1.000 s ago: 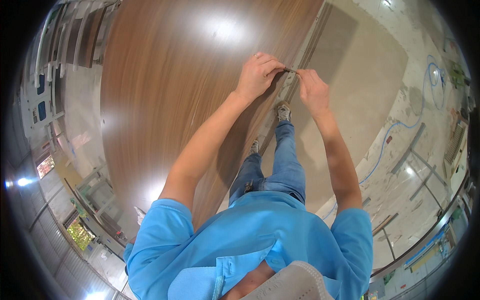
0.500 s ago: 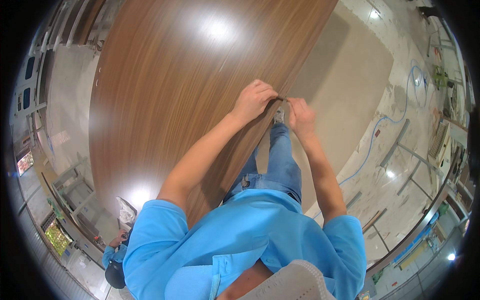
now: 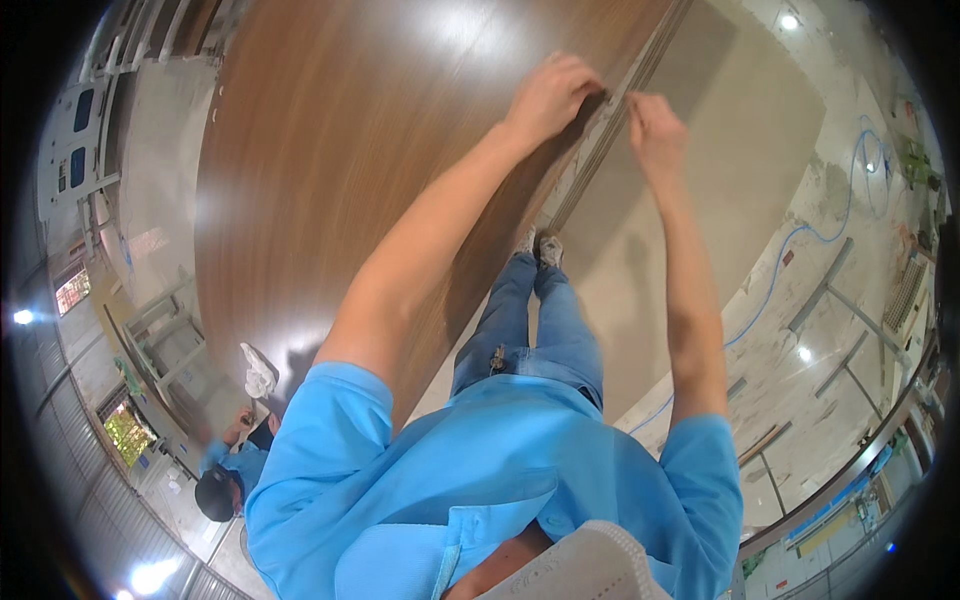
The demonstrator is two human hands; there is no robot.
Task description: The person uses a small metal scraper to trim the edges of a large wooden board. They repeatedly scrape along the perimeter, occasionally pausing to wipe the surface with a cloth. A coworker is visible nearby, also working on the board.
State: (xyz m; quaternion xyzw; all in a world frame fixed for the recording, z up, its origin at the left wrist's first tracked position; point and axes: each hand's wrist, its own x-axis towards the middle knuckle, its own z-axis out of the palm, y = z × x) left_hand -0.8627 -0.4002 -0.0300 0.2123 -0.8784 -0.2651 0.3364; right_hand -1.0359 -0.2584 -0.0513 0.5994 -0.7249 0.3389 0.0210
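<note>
Head: panel edge [image 3: 627, 58] between hands [image 3: 557, 97] [image 3: 660, 137]

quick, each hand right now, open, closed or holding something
Left hand: pinched closed; too blurred to tell if holding anything.
Right hand: pinched closed; any hold unclear.

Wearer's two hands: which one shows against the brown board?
The left hand, near the brown board's right edge. The right hand is apart from it, beyond that edge, against the beige surface.
</note>
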